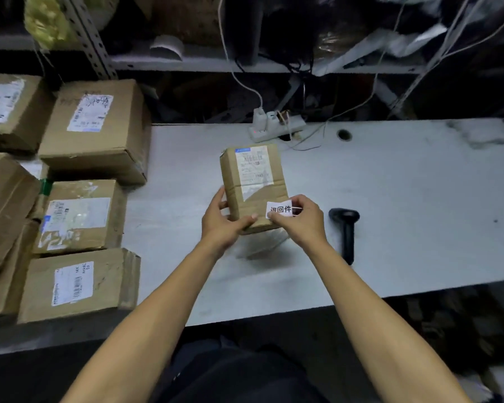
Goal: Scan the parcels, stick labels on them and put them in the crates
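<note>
Parcel [252,184], a small brown carton, stands at the centre of the frame on the pale worktop [405,199], tilted up toward the camera, its shipping slip on the upper face. The left hand [226,221] grips the carton's lower left edge, thumb lying across the front. The right hand [298,219] pinches a white label [280,209] printed with black characters, holding it against the carton's lower right corner; whether it already adheres cannot be told.

Step in hand, by judgement: labelling. The scanner [345,228] lies idle on the worktop just right of the right hand, which suggests scanning of this carton is complete.

The next move calls for pressing the label flat along its whole length while the left hand braces the carton, then transferring the carton to a crate. No crate is visible in the frame.

Further boxes [82,216] are stacked at the left edge. A power strip [274,126] sits at the worktop's far edge, upper centre.
</note>
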`<state>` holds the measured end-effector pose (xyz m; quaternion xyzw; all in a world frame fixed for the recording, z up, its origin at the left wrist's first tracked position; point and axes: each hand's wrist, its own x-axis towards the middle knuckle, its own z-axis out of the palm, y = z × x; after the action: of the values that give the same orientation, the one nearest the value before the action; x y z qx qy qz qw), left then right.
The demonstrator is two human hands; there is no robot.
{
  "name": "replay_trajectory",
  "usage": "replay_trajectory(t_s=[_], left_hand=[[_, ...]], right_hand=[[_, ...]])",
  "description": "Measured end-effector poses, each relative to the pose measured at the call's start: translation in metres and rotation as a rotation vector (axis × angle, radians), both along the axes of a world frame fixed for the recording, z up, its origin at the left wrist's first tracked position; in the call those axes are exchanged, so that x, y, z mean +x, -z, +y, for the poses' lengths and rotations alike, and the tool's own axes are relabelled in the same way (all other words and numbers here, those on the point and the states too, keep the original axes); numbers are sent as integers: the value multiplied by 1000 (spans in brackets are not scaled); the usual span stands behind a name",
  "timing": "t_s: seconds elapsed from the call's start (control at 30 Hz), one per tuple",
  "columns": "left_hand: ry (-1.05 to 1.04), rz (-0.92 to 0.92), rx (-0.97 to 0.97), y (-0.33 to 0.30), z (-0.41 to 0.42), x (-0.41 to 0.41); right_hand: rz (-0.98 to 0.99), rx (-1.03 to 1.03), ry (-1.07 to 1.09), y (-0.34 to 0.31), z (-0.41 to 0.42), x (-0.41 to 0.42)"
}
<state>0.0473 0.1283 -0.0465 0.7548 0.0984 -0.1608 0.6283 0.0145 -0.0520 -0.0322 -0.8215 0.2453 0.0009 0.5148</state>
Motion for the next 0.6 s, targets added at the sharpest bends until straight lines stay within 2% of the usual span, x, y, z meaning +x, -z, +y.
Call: replay_trajectory(t_s=[0.27,0.47,0.6], left_hand=[[332,-100,-120,-38,-175,-93],[683,-144,-161,-36,-315,-190],[937,-155,-143,-30,-396,-248]], right_hand=[[-131,7,294,-40,-159,-152],[-143,-31,624,-28,-264,-291],[-125,71,853,-23,-303,-380]])
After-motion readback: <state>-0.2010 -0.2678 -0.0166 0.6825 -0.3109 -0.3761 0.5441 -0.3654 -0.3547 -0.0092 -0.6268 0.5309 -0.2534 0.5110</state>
